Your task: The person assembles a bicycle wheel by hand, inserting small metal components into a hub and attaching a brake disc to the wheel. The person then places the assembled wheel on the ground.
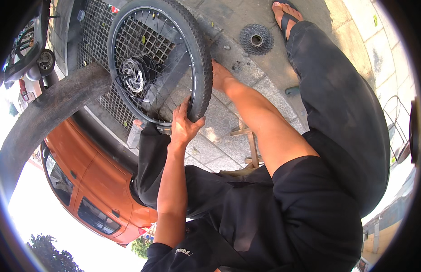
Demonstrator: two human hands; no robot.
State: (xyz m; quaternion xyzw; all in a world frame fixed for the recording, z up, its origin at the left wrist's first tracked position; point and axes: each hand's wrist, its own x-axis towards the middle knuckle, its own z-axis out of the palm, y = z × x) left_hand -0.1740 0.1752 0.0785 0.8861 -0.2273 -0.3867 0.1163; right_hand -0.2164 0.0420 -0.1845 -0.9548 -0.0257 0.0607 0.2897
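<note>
A bicycle wheel with a knobby black tyre, thin spokes and a brake disc at its hub stands tilted in front of me. My left hand is closed round its near edge, with fingers over the rim and thumb on the tyre's outer side. My right hand reaches to the right side of the tyre, which hides its fingers. On the paving to the right of the wheel lies a dark sprocket cassette, apart from both hands.
Beneath and left of the wheel is a metal grating. A curved tree trunk rises at left, with an orange car beyond. Small dark bits lie near the cassette. A wooden stool stands between my legs; my sandalled foot is at upper right.
</note>
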